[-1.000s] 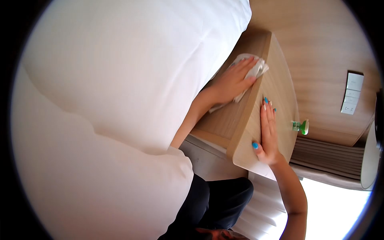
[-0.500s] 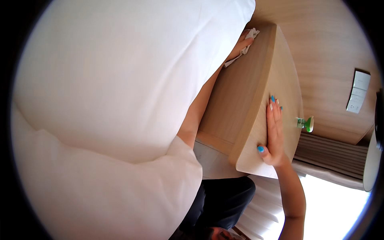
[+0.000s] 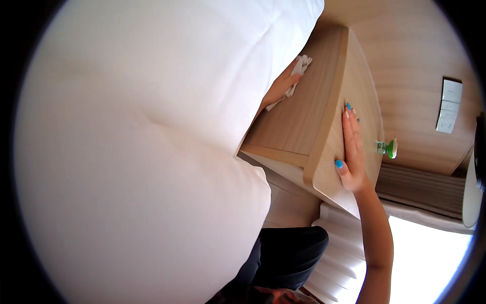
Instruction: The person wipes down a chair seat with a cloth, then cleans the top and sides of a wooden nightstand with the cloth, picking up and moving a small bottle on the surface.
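Observation:
My left hand (image 3: 281, 87) holds a crumpled white cloth (image 3: 298, 72) against the wooden front face of a bedside cabinet (image 3: 309, 96), close to the bed. White bedding hides part of that hand and most of its forearm. Flat on the cabinet's light wood top lies my right hand (image 3: 354, 154), its fingers stretched out and thumb apart, with nothing in it. Blue and pale nails show on it. A small green and clear bottle (image 3: 388, 148) stands near the back edge of the top, to the right of my right hand.
The bed with white bedding (image 3: 152, 152) fills the left side. A switch and socket panel (image 3: 449, 106) is on the wood wall. A curtain (image 3: 420, 190) and a bright window (image 3: 425, 258) are at the lower right. Dark-trousered legs (image 3: 293, 253) show at the bottom.
My left hand and the cloth went up along the cabinet front, then came partly back down toward the bed's edge. My right hand has stayed flat on the top; the view has shifted slightly.

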The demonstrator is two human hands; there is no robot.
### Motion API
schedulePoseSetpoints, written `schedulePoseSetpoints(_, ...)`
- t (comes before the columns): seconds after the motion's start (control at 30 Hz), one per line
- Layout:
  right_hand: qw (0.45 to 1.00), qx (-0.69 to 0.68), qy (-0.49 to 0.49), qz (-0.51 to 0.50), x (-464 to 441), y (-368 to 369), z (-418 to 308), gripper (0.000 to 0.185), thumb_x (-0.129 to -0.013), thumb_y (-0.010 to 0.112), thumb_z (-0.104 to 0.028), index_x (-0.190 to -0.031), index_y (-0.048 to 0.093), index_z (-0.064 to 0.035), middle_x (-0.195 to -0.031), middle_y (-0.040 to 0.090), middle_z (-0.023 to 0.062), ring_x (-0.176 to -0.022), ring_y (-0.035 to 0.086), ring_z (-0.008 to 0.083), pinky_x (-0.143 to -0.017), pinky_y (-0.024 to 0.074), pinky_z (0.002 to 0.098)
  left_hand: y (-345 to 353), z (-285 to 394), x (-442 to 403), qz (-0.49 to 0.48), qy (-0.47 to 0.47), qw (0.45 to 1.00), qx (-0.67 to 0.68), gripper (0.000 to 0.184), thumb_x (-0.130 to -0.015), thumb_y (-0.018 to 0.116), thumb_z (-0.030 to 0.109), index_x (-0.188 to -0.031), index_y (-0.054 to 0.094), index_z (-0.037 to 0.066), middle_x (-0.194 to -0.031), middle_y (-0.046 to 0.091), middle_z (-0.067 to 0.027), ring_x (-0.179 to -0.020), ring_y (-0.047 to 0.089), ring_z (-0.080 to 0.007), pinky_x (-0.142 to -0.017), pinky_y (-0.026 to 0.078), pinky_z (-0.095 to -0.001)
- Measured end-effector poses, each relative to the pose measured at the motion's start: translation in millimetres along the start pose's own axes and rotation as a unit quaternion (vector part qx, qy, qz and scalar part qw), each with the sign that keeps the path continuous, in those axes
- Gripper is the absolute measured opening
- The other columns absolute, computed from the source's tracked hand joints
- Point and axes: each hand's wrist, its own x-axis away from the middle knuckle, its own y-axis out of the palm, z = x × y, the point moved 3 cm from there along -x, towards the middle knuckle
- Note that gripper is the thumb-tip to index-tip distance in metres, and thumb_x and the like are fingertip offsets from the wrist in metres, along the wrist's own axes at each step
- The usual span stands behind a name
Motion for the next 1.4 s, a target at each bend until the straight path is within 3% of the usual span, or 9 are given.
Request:
schedulePoseSetpoints(0.13, 1.0, 0.005, -0.001, 0.0, 0, 2, 2, 0.08, -0.087, 0.037, -0.054, -0.143, 0.025, 0.0019, -0.148, 0.024, 0.02, -0.138, 0.02, 0.0385, -0.111, 0.01, 0.0496, 3, 33, 42, -0.008, 0.018, 0.999, -0.036, 0.066, -0.094, 0.04, 0.038, -0.142, 0.023, -0.003, -0.15, 0.02, -0.019, -0.14, 0.016, -0.0295, -0.113, 0.011, -0.0337)
schedulePoseSetpoints(0.23, 1.0, 0.004, -0.002, 0.0, 0, 0, 2, 0.079, -0.087, 0.038, -0.053, -0.142, 0.026, 0.0022, -0.148, 0.025, 0.0199, -0.138, 0.02, 0.0386, -0.111, 0.0104, 0.0505, 12, 98, 74, -0.047, 0.025, 0.99, -0.129, 0.068, -0.093, 0.041, 0.041, -0.143, 0.022, 0.0, -0.151, 0.016, -0.0176, -0.14, 0.013, -0.0312, -0.113, 0.011, -0.0381)
schedulePoseSetpoints(0.37, 1.0, 0.018, -0.013, 0.0, 0, -1, 5, 0.079, -0.087, 0.039, -0.053, -0.141, 0.028, 0.0032, -0.147, 0.026, 0.0204, -0.137, 0.021, 0.0393, -0.11, 0.0124, 0.0516, 20, 142, 84, -0.082, 0.038, 0.989, -0.113, 0.067, -0.092, 0.045, 0.034, -0.145, 0.019, 0.001, -0.152, 0.015, -0.0135, -0.141, 0.01, -0.0302, -0.113, 0.01, -0.0398)
schedulePoseSetpoints(0.5, 1.0, 0.022, -0.004, 0.001, -3, -1, 3, 0.08, -0.087, 0.04, -0.055, -0.139, 0.031, 0.0044, -0.145, 0.029, 0.022, -0.136, 0.024, 0.0398, -0.109, 0.0142, 0.0518, 17, 127, 62, -0.054, 0.026, 0.994, -0.09, 0.066, -0.093, 0.042, 0.037, -0.144, 0.022, 0.001, -0.151, 0.018, -0.0145, -0.14, 0.014, -0.0297, -0.113, 0.012, -0.0376)
schedulePoseSetpoints(0.67, 1.0, 0.025, 0.008, -0.012, -4, -4, 5, 0.081, -0.086, 0.039, -0.058, -0.137, 0.035, 0.0048, -0.144, 0.032, 0.0234, -0.136, 0.026, 0.0396, -0.109, 0.0148, 0.0515, 14, 50, -20, 0.017, 0.007, 0.998, -0.066, 0.063, -0.095, 0.038, 0.04, -0.14, 0.03, -0.003, -0.148, 0.026, -0.0191, -0.138, 0.021, -0.0307, -0.112, 0.017, -0.0342)
schedulePoseSetpoints(0.93, 1.0, 0.013, 0.001, -0.025, -6, -5, 10, 0.082, -0.086, 0.04, -0.059, -0.137, 0.036, 0.0043, -0.144, 0.03, 0.0234, -0.136, 0.024, 0.0407, -0.109, 0.0136, 0.0534, 3, -43, -124, -0.024, 0.01, 0.995, 0.096, 0.068, -0.093, 0.041, 0.042, -0.142, 0.025, -0.002, -0.146, 0.029, -0.018, -0.137, 0.024, -0.0281, -0.111, 0.017, -0.0322)
schedulePoseSetpoints(1.17, 1.0, 0.011, -0.007, -0.008, -6, -3, 10, 0.081, -0.086, 0.04, -0.057, -0.14, 0.032, 0.0029, -0.146, 0.028, 0.0208, -0.136, 0.023, 0.0402, -0.109, 0.0134, 0.0534, 3, -31, -112, -0.054, 0.001, 0.992, 0.113, 0.065, -0.094, 0.041, 0.038, -0.144, 0.022, 0.002, -0.146, 0.03, -0.0145, -0.136, 0.026, -0.0253, -0.11, 0.017, -0.0308)
schedulePoseSetpoints(1.23, 1.0, 0.007, -0.01, -0.003, -5, -3, 8, 0.079, -0.085, 0.042, -0.054, -0.14, 0.031, 0.0016, -0.147, 0.027, 0.0194, -0.137, 0.022, 0.0395, -0.109, 0.0133, 0.053, 3, -17, -89, -0.067, -0.046, 0.986, 0.143, 0.064, -0.094, 0.043, 0.035, -0.145, 0.021, 0.002, -0.146, 0.03, -0.0136, -0.135, 0.027, -0.0242, -0.11, 0.018, -0.0304)
schedulePoseSetpoints(1.4, 0.999, 0.011, -0.021, 0.027, -2, 0, 8, 0.072, -0.084, 0.045, -0.042, -0.142, 0.03, -0.0031, -0.148, 0.028, 0.0156, -0.137, 0.022, 0.0378, -0.11, 0.013, 0.0513, 10, 23, -16, -0.023, -0.05, 0.996, 0.066, 0.062, -0.094, 0.045, 0.028, -0.145, 0.02, 0.003, -0.149, 0.025, -0.0139, -0.137, 0.023, -0.0229, -0.111, 0.016, -0.0294)
